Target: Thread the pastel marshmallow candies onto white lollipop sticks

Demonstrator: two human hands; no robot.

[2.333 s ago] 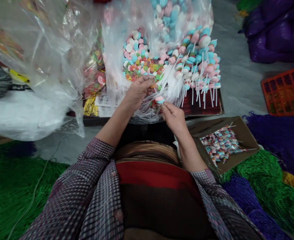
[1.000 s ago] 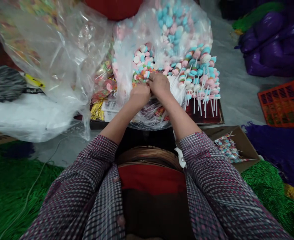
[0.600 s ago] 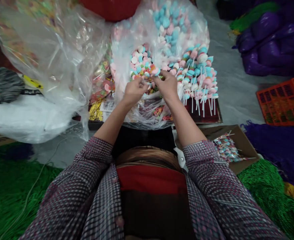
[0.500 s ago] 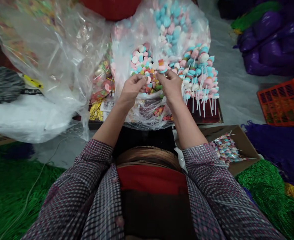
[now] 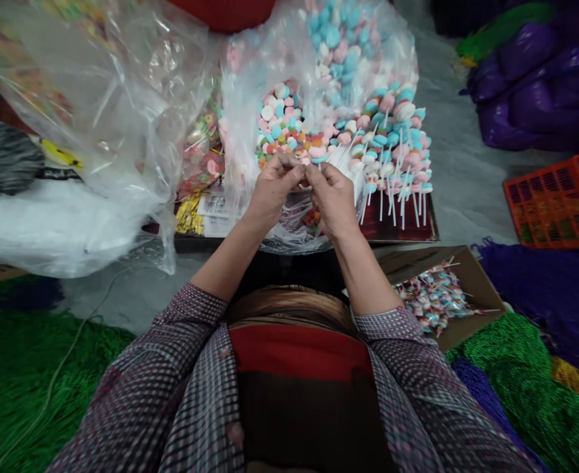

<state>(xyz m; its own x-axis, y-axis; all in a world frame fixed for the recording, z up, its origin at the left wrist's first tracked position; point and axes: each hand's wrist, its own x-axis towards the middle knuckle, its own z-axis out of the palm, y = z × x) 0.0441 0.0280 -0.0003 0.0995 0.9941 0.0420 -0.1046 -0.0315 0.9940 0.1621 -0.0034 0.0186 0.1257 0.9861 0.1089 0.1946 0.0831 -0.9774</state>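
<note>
My left hand point(image 5: 273, 192) and my right hand point(image 5: 335, 197) meet thumb to thumb over an open plastic bag of candy. Just above my right fingers is a small stack of pink, white and blue marshmallow point(image 5: 317, 154), which the right hand seems to grip by a thin stick. My left thumb and fingers are pinched together; whatever is in them is hidden. Loose marshmallows point(image 5: 278, 108) and sugared gummy candies point(image 5: 289, 140) lie right behind my hands. To the right, finished marshmallow sticks point(image 5: 392, 148) lie piled, their white sticks pointing toward me.
A large clear bag point(image 5: 121, 98) covers the left side. More marshmallows fill a bag point(image 5: 341, 52) at the back. Beside the table's right corner, a cardboard box point(image 5: 481, 279) holds wrapped candy sticks. An orange crate point(image 5: 543, 203) and green tinsel-like material point(image 5: 506, 368) are on the floor.
Both hands have moved a little toward my body and closer together, so the thumbs now meet. The marshmallow stack came down with the right hand.
</note>
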